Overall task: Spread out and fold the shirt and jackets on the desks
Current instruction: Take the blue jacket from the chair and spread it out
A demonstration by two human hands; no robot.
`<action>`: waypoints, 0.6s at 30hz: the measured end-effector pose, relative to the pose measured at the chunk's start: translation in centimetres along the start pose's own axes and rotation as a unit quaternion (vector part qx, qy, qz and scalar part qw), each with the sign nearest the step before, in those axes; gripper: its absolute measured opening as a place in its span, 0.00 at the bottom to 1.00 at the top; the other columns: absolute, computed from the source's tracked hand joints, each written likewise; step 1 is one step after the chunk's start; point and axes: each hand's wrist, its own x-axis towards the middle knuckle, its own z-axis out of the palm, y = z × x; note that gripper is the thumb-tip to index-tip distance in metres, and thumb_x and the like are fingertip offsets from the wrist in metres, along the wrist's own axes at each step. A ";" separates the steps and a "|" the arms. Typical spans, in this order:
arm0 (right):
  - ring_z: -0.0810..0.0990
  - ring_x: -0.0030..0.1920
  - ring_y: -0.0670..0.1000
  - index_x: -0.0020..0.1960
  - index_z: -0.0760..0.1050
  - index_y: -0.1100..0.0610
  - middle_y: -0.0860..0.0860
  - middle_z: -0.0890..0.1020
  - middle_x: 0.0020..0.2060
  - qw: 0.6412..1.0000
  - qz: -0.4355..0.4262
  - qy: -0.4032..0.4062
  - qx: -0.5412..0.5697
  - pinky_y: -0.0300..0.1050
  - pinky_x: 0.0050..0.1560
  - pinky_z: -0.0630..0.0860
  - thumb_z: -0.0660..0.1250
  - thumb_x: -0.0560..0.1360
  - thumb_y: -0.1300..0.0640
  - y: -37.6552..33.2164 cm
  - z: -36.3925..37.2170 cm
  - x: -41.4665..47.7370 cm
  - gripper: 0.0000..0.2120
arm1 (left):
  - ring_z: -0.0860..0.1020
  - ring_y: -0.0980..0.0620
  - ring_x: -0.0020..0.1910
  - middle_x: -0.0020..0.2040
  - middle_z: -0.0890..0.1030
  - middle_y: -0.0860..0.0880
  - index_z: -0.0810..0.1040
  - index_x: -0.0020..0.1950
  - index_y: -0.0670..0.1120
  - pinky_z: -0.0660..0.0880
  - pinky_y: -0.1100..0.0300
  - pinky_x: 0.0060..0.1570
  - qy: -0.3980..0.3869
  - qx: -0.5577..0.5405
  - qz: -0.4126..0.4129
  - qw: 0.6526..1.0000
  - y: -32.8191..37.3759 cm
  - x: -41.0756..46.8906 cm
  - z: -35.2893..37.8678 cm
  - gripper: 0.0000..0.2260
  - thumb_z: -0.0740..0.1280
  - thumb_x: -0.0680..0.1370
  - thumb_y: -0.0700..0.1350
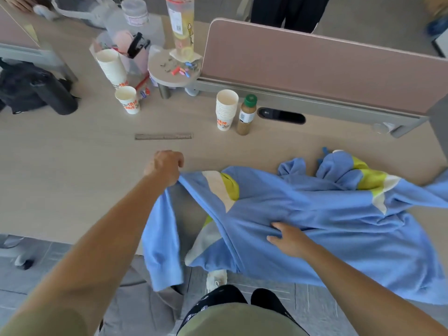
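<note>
A light blue jacket (303, 204) with white and lime-green panels lies rumpled across the near right part of the pale wooden desk (72, 170). Its lower edge and one sleeve hang over the desk's front edge. My left hand (167, 167) grips the jacket at its left shoulder, lifted a little off the desk, with the sleeve dangling below it. My right hand (288, 237) rests on the jacket's middle with its fingers pinching a fold of the blue fabric. The hood end is bunched at the far right.
A stack of paper cups (226, 109) and a green-capped bottle (246, 114) stand behind the jacket. A ruler (163, 136) lies mid-desk. More cups (127, 99), a tall drink container (181, 25) and a black bag (34, 87) crowd the far left. A pink divider (315, 66) borders the back.
</note>
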 end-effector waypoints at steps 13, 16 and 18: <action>0.74 0.66 0.54 0.73 0.70 0.51 0.52 0.74 0.70 0.974 0.081 0.181 0.112 0.46 0.61 0.72 0.65 0.80 0.46 7.2 -6.7 -4.7 0.23 | 0.68 0.42 0.71 0.72 0.70 0.47 0.70 0.72 0.51 0.67 0.49 0.70 -0.223 0.062 0.169 0.958 15.9 2.5 3.6 0.23 0.66 0.76 0.49; 0.74 0.67 0.53 0.73 0.69 0.51 0.51 0.72 0.71 0.962 0.096 0.214 0.142 0.44 0.56 0.72 0.64 0.81 0.46 10.3 -8.4 -6.7 0.22 | 0.75 0.43 0.64 0.67 0.75 0.43 0.72 0.68 0.45 0.71 0.53 0.61 -0.242 -0.020 0.233 0.941 22.8 2.5 6.1 0.19 0.65 0.79 0.49; 0.73 0.67 0.53 0.73 0.69 0.50 0.49 0.71 0.72 0.954 0.105 0.234 0.155 0.42 0.53 0.70 0.63 0.82 0.47 12.2 -9.2 -7.8 0.21 | 0.75 0.42 0.63 0.68 0.75 0.43 0.71 0.69 0.42 0.71 0.53 0.58 -0.240 -0.047 0.246 0.938 26.7 2.4 7.7 0.22 0.65 0.80 0.53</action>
